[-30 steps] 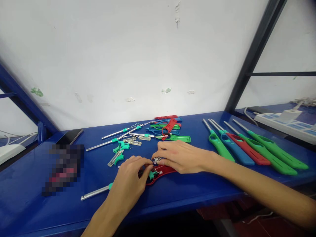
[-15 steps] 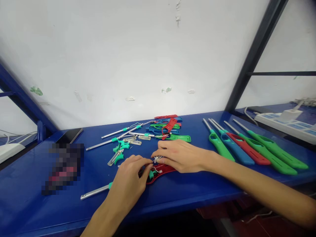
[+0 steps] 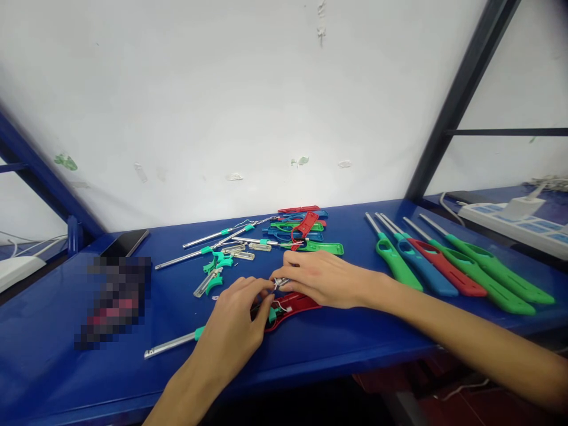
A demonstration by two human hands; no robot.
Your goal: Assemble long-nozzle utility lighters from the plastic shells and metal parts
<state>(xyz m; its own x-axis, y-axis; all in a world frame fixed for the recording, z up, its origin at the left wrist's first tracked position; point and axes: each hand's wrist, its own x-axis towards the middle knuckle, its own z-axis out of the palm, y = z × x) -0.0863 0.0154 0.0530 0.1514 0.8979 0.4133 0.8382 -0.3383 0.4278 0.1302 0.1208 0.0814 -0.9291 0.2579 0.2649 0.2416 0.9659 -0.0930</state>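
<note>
A lighter fuel tank (image 3: 281, 283), mostly hidden, shows its silvery-white end between the fingers of my right hand (image 3: 322, 278), which is closed on it. The thumb and fingers of my left hand (image 3: 242, 310) are pinched together at that end; what they grip is too small to make out. Below both hands lies an opened red lighter shell (image 3: 300, 302), with a white wire and a green trigger (image 3: 272, 316) in it. Its metal lighter tube (image 3: 173, 344) sticks out to the left, past my left wrist.
Clear fuel tanks (image 3: 205, 283), green triggers (image 3: 214, 286) and metal tubes (image 3: 180, 259) lie behind my left hand. Coloured shell halves (image 3: 326, 248) are piled at the back. Several whole lighters (image 3: 488, 278) lie in a row at right. A phone (image 3: 128, 242) is at left.
My right hand has shifted very slightly left and up, bringing the fuel tank's end against my left fingertips. More of the red shell shows below. The rest is the same.
</note>
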